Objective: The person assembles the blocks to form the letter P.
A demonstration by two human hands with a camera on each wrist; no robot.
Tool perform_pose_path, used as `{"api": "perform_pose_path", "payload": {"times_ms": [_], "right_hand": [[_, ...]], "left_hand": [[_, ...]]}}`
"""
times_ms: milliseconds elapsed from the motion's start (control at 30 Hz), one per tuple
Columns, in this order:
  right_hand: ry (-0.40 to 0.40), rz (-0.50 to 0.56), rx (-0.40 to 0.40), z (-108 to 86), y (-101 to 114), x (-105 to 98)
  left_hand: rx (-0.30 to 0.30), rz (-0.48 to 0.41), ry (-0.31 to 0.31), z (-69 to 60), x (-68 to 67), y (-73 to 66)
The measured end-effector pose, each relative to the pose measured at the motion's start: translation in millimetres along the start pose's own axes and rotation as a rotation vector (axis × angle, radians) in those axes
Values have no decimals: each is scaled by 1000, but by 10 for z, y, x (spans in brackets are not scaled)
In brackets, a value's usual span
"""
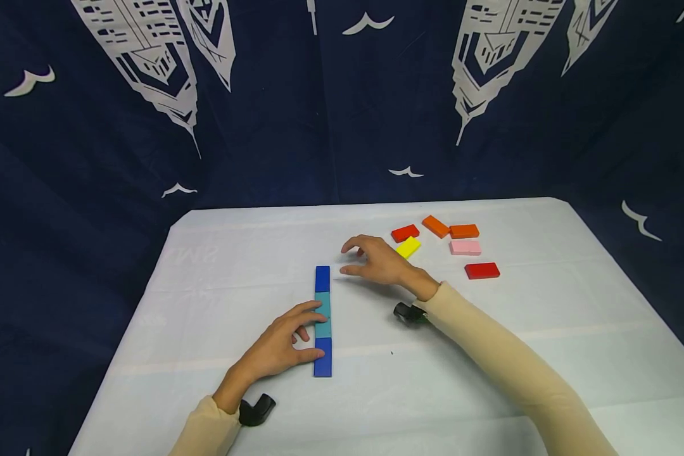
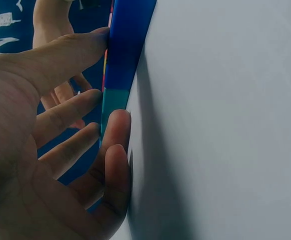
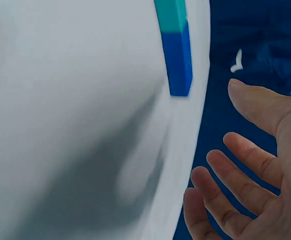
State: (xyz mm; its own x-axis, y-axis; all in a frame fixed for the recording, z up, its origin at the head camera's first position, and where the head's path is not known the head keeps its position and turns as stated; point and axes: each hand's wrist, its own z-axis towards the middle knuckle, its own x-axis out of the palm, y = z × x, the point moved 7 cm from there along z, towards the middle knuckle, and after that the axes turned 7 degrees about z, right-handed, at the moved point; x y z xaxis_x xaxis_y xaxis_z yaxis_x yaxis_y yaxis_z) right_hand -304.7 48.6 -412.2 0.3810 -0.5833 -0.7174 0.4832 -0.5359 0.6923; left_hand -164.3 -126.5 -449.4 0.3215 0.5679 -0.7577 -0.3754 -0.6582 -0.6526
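- Left of centre on the table (image 1: 216,272), a blue-and-teal block row (image 1: 323,330) ran near to far; the left hand (image 1: 276,348) touched it with spread fingertips, probably steadying it.
- Right of its far end, the right hand (image 1: 379,261) hovered, fingers parted, gripping nothing.
- Far right, loose blocks (image 1: 465,247) lay apart, perhaps for working room.

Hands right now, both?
Left hand: open, touching the straight row of blue and teal rectangular blocks.
Right hand: open, holding nothing.
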Motion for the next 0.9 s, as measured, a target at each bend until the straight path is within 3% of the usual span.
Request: {"api": "perform_pose_path", "payload": {"times_ms": [400, 900], "right_hand": [[-120, 23, 133, -234, -386, -530], [-168, -65, 291, -509, -888, -740]], "left_hand": [[10, 5, -9, -3, -2, -7], [9, 6, -7, -4, 0, -15]]}}
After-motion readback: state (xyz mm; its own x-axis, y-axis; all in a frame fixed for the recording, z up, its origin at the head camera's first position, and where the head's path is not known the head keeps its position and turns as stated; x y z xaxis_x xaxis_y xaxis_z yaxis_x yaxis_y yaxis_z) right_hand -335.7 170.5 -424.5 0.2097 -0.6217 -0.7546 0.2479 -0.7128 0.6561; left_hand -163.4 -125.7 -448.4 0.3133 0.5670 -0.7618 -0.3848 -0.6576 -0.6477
